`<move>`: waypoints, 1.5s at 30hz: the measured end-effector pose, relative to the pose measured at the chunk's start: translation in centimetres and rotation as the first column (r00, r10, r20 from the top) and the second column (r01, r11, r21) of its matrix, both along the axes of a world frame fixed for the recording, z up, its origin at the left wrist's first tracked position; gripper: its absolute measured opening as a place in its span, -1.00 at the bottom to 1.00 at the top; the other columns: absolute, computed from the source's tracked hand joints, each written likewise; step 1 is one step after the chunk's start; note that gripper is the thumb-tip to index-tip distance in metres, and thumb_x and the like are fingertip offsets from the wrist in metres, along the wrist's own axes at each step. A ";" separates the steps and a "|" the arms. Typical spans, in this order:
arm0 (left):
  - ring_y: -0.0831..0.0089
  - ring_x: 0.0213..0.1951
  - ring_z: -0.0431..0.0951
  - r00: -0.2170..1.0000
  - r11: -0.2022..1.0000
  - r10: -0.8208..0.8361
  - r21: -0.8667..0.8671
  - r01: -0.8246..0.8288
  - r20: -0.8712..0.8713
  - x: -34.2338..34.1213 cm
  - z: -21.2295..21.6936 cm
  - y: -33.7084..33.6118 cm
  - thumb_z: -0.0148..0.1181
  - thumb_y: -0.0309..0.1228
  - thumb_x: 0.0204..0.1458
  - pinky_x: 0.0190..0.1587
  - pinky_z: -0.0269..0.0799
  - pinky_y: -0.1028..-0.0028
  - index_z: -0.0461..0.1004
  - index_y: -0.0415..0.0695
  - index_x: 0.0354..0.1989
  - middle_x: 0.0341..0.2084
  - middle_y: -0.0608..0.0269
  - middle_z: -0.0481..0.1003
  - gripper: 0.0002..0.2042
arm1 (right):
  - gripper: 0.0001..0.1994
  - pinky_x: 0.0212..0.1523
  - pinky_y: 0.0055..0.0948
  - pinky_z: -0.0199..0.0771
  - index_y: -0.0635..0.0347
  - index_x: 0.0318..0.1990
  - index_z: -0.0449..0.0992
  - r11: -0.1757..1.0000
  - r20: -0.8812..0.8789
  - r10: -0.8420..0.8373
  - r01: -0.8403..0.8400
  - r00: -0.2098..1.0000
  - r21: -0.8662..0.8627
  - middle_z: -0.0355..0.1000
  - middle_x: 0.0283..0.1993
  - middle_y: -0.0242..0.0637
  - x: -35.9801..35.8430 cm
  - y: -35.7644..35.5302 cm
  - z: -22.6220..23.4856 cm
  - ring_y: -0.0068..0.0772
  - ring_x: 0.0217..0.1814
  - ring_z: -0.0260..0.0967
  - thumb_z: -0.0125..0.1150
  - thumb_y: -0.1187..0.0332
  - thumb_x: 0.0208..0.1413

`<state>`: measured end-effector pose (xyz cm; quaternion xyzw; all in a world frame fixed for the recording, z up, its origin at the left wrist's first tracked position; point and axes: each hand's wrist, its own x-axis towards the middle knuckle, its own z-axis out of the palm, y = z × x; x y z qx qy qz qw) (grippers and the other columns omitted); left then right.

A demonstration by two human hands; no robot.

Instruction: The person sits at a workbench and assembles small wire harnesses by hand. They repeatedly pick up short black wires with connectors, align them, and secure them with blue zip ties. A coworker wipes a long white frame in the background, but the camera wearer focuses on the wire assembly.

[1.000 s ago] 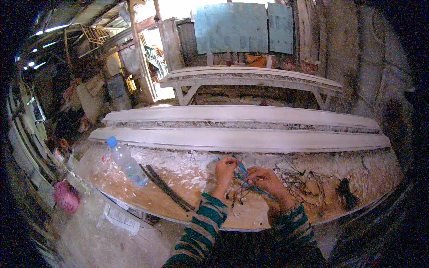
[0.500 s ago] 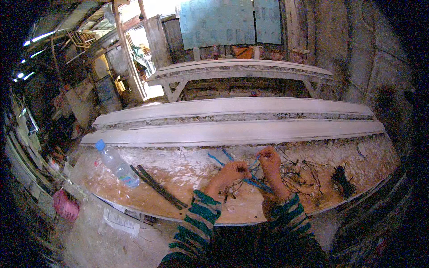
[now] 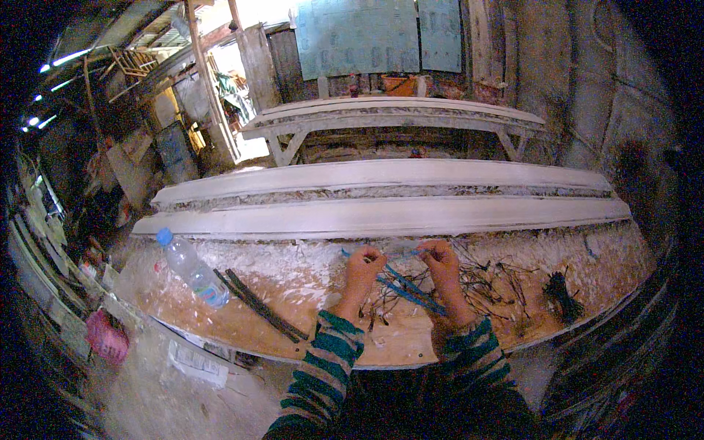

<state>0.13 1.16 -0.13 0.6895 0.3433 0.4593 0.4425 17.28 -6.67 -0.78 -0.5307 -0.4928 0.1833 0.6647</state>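
Note:
Over the near part of the worktable, my left hand (image 3: pixel 363 268) is closed with fingers pinched together, and a bit of blue strand shows beside its knuckles. My right hand (image 3: pixel 442 268) pinches the end of a thin blue cord (image 3: pixel 416 251). A faint bluish line runs between both hands, too blurred to trace fully. Below them, two blue braided strips (image 3: pixel 411 291) slant across the table toward my right wrist. Loose dark strands (image 3: pixel 491 286) lie tangled beside and under my right hand.
A clear bottle with a blue cap (image 3: pixel 192 268) lies at the left, near two dark braided strips (image 3: pixel 260 304). A dark bundle of strands (image 3: pixel 562 297) lies at the right. Long white boards (image 3: pixel 381 216) span the table's far side; another white bench (image 3: pixel 396 117) stands behind.
My left hand has moved left and away from me, widening the gap between my hands. My right hand stays nearly in place. The blue strips between them have shifted slightly.

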 end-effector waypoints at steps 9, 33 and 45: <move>0.51 -0.53 0.39 0.960 0.965 0.255 0.034 -0.260 0.112 -0.7 -0.7 1.1 0.24 -0.44 -0.26 -0.43 0.30 0.53 0.46 -0.21 -0.57 -0.64 0.28 0.44 -0.88 | -0.88 -0.08 -0.43 0.22 0.23 -0.46 0.51 0.779 -0.428 0.518 -0.615 0.741 -0.122 0.35 -0.16 -0.24 -3.9 -3.1 3.6 -0.37 -0.09 0.27 0.26 0.42 -0.21; 0.61 -0.42 0.37 0.723 0.704 -0.689 -0.189 0.684 0.048 1.3 0.8 -3.8 0.21 -0.42 -0.14 -0.31 0.32 0.58 0.40 -0.20 -0.50 -0.58 0.41 0.38 -0.86 | -0.84 -0.48 -0.60 0.24 0.19 -0.56 0.23 0.978 0.111 -0.209 0.211 0.972 -0.005 0.24 -0.61 -0.44 1.2 0.4 -0.6 -0.64 -0.55 0.17 0.10 0.58 -0.18; 0.64 -0.51 0.33 0.953 0.951 -0.295 -0.115 0.286 -0.067 0.1 2.1 -2.8 0.20 -0.33 -0.12 -0.44 0.24 0.61 0.43 -0.19 -0.50 -0.62 0.41 0.39 -0.82 | -0.86 -0.39 -0.64 0.22 0.20 -0.31 0.44 0.977 0.096 -0.209 0.212 0.973 -0.026 0.35 -0.47 -0.42 1.6 1.0 -1.3 -0.64 -0.43 0.21 0.03 0.56 -0.07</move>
